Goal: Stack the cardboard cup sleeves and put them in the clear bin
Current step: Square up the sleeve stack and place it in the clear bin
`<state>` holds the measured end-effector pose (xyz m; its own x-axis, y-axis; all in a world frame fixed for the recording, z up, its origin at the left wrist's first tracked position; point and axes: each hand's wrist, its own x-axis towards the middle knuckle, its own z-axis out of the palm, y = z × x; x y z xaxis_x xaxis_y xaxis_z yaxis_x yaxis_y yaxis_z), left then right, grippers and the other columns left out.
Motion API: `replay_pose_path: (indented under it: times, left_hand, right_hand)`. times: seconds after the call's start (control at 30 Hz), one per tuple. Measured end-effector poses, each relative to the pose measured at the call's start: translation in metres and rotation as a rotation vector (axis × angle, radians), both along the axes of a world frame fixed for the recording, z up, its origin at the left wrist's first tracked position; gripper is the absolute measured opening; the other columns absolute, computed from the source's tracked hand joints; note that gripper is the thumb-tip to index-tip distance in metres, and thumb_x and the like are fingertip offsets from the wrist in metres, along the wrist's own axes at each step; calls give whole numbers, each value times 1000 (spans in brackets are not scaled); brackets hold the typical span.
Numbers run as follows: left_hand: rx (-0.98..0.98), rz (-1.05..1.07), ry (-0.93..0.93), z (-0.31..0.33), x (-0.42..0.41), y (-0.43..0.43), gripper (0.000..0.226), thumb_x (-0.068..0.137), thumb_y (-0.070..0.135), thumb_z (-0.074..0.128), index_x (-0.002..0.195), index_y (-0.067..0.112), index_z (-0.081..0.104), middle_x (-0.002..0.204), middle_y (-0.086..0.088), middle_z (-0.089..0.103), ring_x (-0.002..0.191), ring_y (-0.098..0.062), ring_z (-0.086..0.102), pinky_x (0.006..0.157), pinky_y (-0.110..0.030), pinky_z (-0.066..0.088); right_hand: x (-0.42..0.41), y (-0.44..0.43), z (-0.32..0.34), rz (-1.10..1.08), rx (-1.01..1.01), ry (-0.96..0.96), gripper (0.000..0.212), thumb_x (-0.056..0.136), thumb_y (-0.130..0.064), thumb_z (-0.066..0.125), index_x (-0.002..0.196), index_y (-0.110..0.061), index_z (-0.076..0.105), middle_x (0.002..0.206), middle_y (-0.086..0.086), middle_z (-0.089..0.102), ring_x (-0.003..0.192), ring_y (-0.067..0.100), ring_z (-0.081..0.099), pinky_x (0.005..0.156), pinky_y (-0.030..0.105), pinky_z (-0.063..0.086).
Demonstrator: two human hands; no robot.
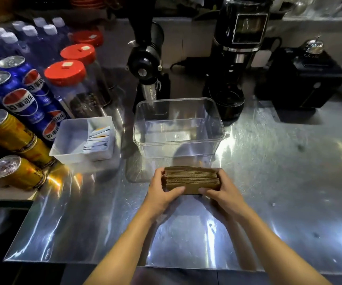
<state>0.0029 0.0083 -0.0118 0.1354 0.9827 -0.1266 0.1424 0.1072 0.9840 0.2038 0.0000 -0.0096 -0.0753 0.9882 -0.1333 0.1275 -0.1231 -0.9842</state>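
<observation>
My left hand (162, 191) and right hand (220, 191) clamp the stack of cardboard cup sleeves (192, 178) from its 2 ends, one hand on each side. Each hand closes around an end of the stack: thumbs lie along the near face, fingers wrap the far side and ends. Neither hand is spread; both press inward on the stack.

Status of the task, as I read it:
1. Stacking: done or nearly done. The sleeves form 1 squared bundle, edges roughly aligned, with no loose sleeves visible on the steel counter (268, 182).
2. Placement: not yet done. The clear bin (178, 120) stands empty, directly beyond the stack and near it, open top upward.

I cannot tell whether the stack rests on the counter or is held just above it.

Pose: both forearms extend forward from the bottom edge of the view and converge on the stack, wrists roughly level, palms facing each other.

A white tray of sachets (83, 138) sits just left of the bin, apart from it. I judge the remaining move to be a lift forward over the near rim.
</observation>
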Motion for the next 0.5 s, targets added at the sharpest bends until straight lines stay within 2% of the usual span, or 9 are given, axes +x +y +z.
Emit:
replay_pose_path:
  times: [0.07, 0.1, 0.17, 0.2, 0.23, 0.3, 0.37, 0.43, 0.5]
  left_hand:
    - [-29, -4, -151, 1, 4, -2, 54, 65, 39, 75, 112, 40, 48, 111, 2, 64, 103, -11, 62, 80, -21, 51]
    - [-72, 12, -244, 1, 7, -3, 53, 66, 40, 75, 113, 40, 50, 113, 0, 63, 105, -14, 62, 83, -27, 52]
    - [-131, 78, -360, -1, 14, -4, 50, 68, 43, 73, 112, 33, 53, 112, -6, 62, 104, -22, 61, 87, -42, 50]
    - [-126, 132, -357, 0, 18, -3, 46, 68, 45, 71, 108, 28, 54, 108, -9, 61, 99, -22, 61, 85, -43, 49]
    - [-112, 190, -348, 1, 23, -4, 42, 70, 47, 68, 103, 23, 56, 102, -10, 62, 93, -21, 61, 81, -41, 48]
    - [-74, 305, -312, 2, 33, -3, 31, 77, 45, 61, 89, 16, 59, 89, -8, 63, 82, -18, 60, 75, -31, 48]
    - [-27, 384, -229, 3, 40, -1, 22, 87, 38, 53, 78, 19, 60, 81, -3, 64, 75, -14, 60, 67, -20, 48]
    - [7, 382, -211, 5, 42, 0, 23, 95, 26, 44, 83, 22, 63, 85, 0, 65, 80, -12, 60, 67, -14, 48]
    - [20, 336, -234, 8, 42, 2, 24, 97, 21, 39, 98, 21, 63, 100, 4, 64, 93, -5, 59, 75, -9, 46]
  right_hand:
    - [-9, -2, -1, -37, 1, 150, 47, 66, -15, 77, 105, -27, 53, 88, -12, 70, 81, -1, 66, 62, 11, 50]
    - [-15, -3, -2, -84, 6, 210, 46, 66, -20, 76, 106, -26, 54, 90, -11, 70, 82, 2, 66, 62, 14, 51]
    - [-27, -1, -3, -228, 20, 256, 35, 69, -30, 72, 100, -23, 59, 91, -3, 68, 82, 9, 65, 66, 20, 51]
    - [-32, 0, -4, -302, 18, 254, 27, 71, -33, 70, 93, -22, 60, 88, -1, 66, 79, 11, 64, 67, 24, 50]
    - [-36, 2, -4, -367, 12, 240, 20, 75, -36, 68, 86, -21, 60, 83, -1, 64, 75, 11, 61, 68, 26, 48]
    - [-41, 5, -7, -459, 15, 202, 21, 82, -36, 63, 75, -17, 57, 72, -2, 58, 68, 11, 54, 64, 27, 43]
    - [-43, 8, -9, -496, 26, 187, 23, 86, -33, 58, 73, -14, 55, 69, -2, 55, 67, 12, 51, 62, 28, 42]
    - [-44, 9, -9, -509, 31, 187, 20, 89, -29, 54, 79, -12, 58, 72, -1, 58, 70, 13, 53, 65, 28, 43]
    - [-42, 10, -8, -500, 26, 186, 17, 90, -27, 52, 87, -13, 61, 80, 0, 62, 79, 15, 56, 71, 30, 46]
